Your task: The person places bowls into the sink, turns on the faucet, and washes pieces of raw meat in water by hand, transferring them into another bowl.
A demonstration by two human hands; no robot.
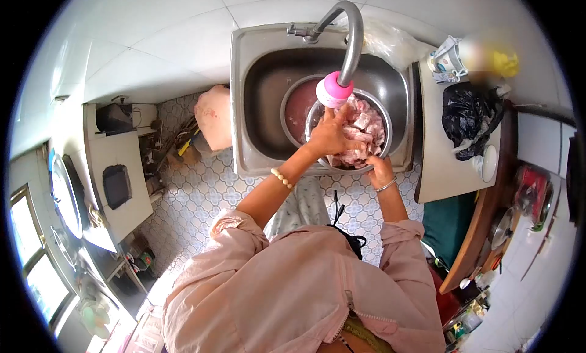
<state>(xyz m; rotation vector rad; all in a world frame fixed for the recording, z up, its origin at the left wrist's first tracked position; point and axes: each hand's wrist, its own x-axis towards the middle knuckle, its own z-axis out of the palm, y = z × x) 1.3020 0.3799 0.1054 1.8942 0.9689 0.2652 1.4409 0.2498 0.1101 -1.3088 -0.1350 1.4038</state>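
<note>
A metal bowl [389, 133] full of pale pink chunks of raw meat [366, 126] sits in the front right of the sink [262, 121]. My left hand [332, 133] lies over the meat with its fingers spread, touching the pieces. At the bowl's near right edge, my right hand [381, 170] grips the rim; some of its fingers are hidden. A second basin [287, 112] with reddish water stands to the left, partly behind the bowl. Above both hangs the faucet [351, 42] with a pink spray head [334, 89].
To the right, a counter [448, 176] holds a black plastic bag [470, 118], a white bowl [489, 164] and a patterned container [448, 60]. A clear plastic bag [394, 42] lies behind the sink. Left of it is a pinkish board-like sheet [215, 118].
</note>
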